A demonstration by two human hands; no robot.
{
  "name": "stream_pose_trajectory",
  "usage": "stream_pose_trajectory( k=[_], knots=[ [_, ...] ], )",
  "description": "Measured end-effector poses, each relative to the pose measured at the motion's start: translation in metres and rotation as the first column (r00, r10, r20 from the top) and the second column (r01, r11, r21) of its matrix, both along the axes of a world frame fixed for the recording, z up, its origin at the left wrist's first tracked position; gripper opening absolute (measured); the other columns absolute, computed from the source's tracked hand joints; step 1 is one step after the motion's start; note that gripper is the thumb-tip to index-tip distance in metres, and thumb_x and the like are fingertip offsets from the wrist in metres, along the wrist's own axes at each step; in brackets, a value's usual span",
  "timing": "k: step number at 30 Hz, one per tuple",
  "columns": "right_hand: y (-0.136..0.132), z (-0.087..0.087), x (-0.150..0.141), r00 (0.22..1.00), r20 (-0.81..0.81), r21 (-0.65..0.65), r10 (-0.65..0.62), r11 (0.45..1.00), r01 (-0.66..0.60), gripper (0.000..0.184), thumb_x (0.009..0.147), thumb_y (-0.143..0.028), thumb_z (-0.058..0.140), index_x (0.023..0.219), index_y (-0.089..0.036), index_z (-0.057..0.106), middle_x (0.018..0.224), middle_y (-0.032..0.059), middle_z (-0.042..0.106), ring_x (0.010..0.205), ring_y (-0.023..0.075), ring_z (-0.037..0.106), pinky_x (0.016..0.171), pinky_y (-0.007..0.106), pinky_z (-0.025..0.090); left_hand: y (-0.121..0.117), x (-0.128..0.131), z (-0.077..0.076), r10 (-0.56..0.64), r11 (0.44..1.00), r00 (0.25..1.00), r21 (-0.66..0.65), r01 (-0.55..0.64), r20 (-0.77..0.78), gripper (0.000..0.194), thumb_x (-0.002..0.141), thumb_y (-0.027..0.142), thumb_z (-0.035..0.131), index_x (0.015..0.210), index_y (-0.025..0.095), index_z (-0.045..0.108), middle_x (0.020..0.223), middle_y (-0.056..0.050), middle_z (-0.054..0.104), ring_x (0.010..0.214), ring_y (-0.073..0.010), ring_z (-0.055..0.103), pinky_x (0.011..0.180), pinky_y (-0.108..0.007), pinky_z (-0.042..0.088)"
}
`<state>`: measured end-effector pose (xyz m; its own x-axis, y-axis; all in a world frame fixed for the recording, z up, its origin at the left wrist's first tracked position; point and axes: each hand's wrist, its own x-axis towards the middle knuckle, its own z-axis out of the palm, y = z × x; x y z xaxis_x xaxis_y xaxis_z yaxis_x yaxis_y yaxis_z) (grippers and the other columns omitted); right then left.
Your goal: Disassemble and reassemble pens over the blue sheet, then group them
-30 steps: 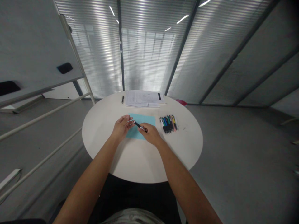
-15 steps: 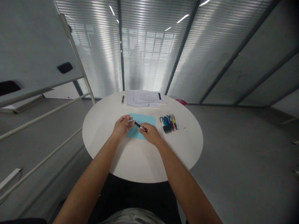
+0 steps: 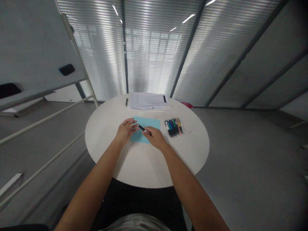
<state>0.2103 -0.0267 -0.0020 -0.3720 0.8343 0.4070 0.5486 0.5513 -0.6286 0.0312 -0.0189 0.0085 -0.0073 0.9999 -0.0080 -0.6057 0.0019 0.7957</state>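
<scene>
Black pen [image 3: 143, 129] spans the gap between both hands, just above a pale blue sheet [image 3: 154, 124] lying on a white round table [image 3: 108, 154]. The left hand [image 3: 125, 131] is half-closed, its fingertips apparently pinching the pen's silver end; the right hand [image 3: 156, 138] curls around the other end. Work centres on this pen, and the next move calls for both pinches staying firm. A bunch of coloured pens [image 3: 173, 127] lies just right of the sheet.

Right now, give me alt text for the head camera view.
The left hand and right hand hold a black pen between them above a blue sheet on a round white table. A row of pens lies to the right, papers beyond.
</scene>
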Motion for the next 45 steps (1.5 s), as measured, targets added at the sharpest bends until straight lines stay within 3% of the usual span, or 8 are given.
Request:
stream_pose_trajectory(
  k=[45],
  knots=[
    [-0.0041, 0.0046, 0.0014, 0.999, 0.031, -0.034, -0.007, 0.999, 0.008, 0.028, 0.09, -0.04, 0.044, 0.087, -0.02, 0.063, 0.064, -0.0032, 0.051, 0.058, 0.0109, 0.044, 0.055, 0.022, 0.028, -0.0012, 0.0007, 0.0014, 0.005, 1.0, 1.0, 0.013, -0.005, -0.014, 0.03, 0.067, 0.029, 0.077, 0.088, 0.017, 0.059, 0.085, -0.003, 0.065, 0.071, -0.0132, 0.064, 0.069, -0.029, 0.053]
  ],
)
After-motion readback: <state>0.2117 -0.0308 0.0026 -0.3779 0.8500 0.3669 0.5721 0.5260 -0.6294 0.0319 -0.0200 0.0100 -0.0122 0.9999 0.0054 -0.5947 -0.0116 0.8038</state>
